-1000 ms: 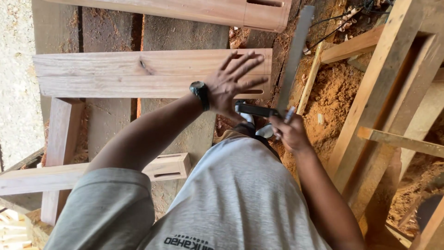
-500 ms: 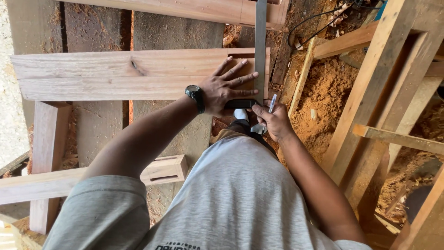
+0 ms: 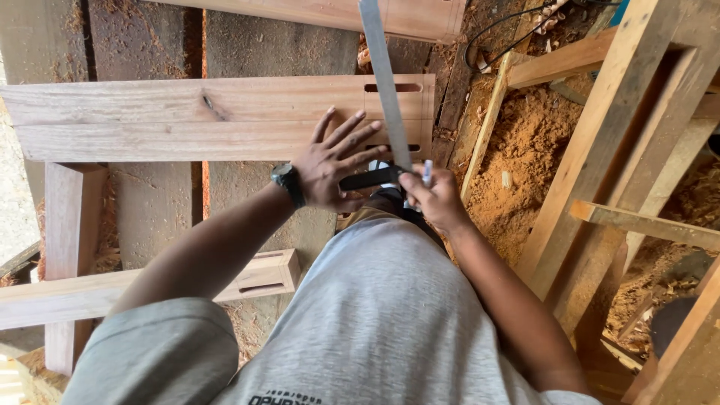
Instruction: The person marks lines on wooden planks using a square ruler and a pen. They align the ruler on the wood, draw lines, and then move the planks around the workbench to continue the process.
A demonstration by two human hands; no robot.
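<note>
A wide wooden board (image 3: 187, 120) with two slot mortises near its right end lies across supports in front of me. A try square lies over that end: its long steel blade (image 3: 382, 75) runs away from me across the board, and its black stock (image 3: 367, 178) sits against the near edge. My left hand (image 3: 334, 161), a dark watch on the wrist, presses flat with spread fingers on the board and the stock. My right hand (image 3: 435, 199) holds a pen (image 3: 427, 172) upright just right of the blade at the board's near edge.
Another board (image 3: 337, 11) with a slot lies further away. A short mortised piece (image 3: 262, 274) rests on a beam at lower left. Slanted timber frames (image 3: 600, 150) stand to the right over heaps of sawdust (image 3: 525, 142). A dark cable (image 3: 495, 30) lies at top right.
The square's blade swung from a slant at the right to lying straight across the board. My left hand shifted onto the stock, and my right hand brought the pen up beside the blade.
</note>
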